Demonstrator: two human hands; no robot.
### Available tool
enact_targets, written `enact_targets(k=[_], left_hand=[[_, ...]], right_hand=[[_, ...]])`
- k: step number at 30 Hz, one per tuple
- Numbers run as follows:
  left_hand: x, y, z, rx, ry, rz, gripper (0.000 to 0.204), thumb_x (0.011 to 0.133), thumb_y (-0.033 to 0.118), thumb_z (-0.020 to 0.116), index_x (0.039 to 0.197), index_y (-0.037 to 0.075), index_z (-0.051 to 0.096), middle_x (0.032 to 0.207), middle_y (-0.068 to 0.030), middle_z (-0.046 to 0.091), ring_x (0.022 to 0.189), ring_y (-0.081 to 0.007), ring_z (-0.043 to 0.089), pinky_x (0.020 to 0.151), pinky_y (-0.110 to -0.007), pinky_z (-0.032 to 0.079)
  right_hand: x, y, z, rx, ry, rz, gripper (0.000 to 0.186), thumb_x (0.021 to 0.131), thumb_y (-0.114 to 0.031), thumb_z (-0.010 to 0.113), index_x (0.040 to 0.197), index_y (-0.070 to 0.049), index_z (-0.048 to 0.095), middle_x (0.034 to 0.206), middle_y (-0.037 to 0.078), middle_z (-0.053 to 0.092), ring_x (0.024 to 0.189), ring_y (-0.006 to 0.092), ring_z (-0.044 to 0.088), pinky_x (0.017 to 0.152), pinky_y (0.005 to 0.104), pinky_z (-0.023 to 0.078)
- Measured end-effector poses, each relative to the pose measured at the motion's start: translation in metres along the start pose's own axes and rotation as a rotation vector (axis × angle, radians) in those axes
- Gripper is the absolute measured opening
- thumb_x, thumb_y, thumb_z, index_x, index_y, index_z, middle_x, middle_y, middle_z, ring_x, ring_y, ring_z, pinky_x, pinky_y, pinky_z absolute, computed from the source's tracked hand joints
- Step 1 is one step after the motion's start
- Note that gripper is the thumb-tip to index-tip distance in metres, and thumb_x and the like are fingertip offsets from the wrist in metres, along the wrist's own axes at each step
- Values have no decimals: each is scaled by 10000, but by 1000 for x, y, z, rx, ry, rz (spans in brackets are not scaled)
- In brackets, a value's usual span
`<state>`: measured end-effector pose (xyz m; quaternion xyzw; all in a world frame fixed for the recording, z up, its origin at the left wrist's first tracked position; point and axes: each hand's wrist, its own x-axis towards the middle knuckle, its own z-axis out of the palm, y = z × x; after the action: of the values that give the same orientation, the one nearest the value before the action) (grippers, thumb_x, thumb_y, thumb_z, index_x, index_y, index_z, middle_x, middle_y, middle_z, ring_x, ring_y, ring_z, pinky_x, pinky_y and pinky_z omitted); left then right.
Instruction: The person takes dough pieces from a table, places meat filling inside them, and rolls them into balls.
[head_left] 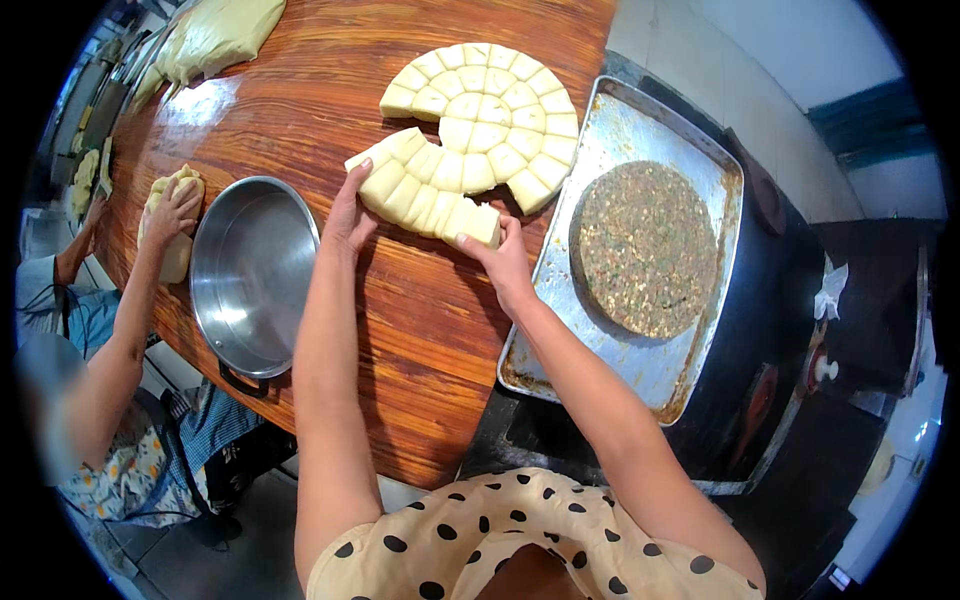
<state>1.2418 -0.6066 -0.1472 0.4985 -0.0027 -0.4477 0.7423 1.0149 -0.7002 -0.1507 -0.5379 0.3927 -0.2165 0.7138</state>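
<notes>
My left hand (352, 205) and my right hand (497, 255) grip opposite ends of a curved section of cut pale dough (420, 188), thumbs on top. It lies just in front of a larger round of scored dough pieces (495, 115), which has a gap at its lower left. Right of my right hand is a metal baking tray (625, 107) bearing a thick speckled brown-green disc (642, 245). An empty steel pot (250, 265) with black handles sits left of my left hand on the wooden table (410, 300).
A co-worker's hand (175, 205) presses a dough lump (165, 255) at the left, with another person's arm (72, 250) beyond. A large dough sheet (215, 35) lies at the back left. A black stovetop (770, 300) and a wooden-looking spoon (755, 410) are at the right.
</notes>
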Motion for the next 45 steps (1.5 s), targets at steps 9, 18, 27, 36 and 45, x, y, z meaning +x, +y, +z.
enact_targets(k=[9, 18, 27, 36, 45], left_hand=[[-114, -76, -5, -409, 115, 90, 568, 958, 336, 544, 1427, 39, 422, 1427, -132, 496, 1318, -304, 476, 1117, -483, 383], [-274, -116, -2, -418, 350, 190, 530, 925, 456, 518, 1302, 84, 538, 1326, -201, 570, 1238, -352, 544, 1053, -505, 440], [-399, -229, 85, -341, 249, -88, 558, 916, 415, 586, 1360, 91, 492, 1353, -122, 558, 1268, -308, 527, 1064, -509, 428], [-389, -389, 207, 370, -3, -167, 491, 892, 38, 651, 1348, 21, 469, 1239, -101, 573, 1126, -216, 564, 963, -327, 467], [-445, -384, 298, 1448, -747, 626, 555, 795, 49, 710, 1309, 18, 502, 1393, -189, 473, 1292, -353, 460, 1101, -444, 365]], right_hand=[[-61, 11, -40, 245, -130, 212, 762, 772, -193, 835, 1356, 2, 386, 1229, 108, 546, 1146, 194, 546, 997, 315, 446], [-165, 15, -53, 209, -415, 264, 729, 742, -221, 847, 1318, 7, 461, 1190, 94, 577, 1096, 179, 562, 961, 310, 458], [-303, 4, -239, 242, -294, 305, 711, 759, -232, 837, 1328, 9, 485, 1218, 91, 596, 1134, 164, 555, 997, 314, 441], [-397, 40, -465, -734, 282, -46, 585, 758, -177, 815, 1264, -84, 536, 1201, 158, 612, 1134, 290, 604, 935, 374, 483], [-434, 51, -513, -897, 460, -127, 635, 695, -99, 827, 1269, -121, 558, 1179, 112, 571, 1119, 330, 558, 933, 418, 479]])
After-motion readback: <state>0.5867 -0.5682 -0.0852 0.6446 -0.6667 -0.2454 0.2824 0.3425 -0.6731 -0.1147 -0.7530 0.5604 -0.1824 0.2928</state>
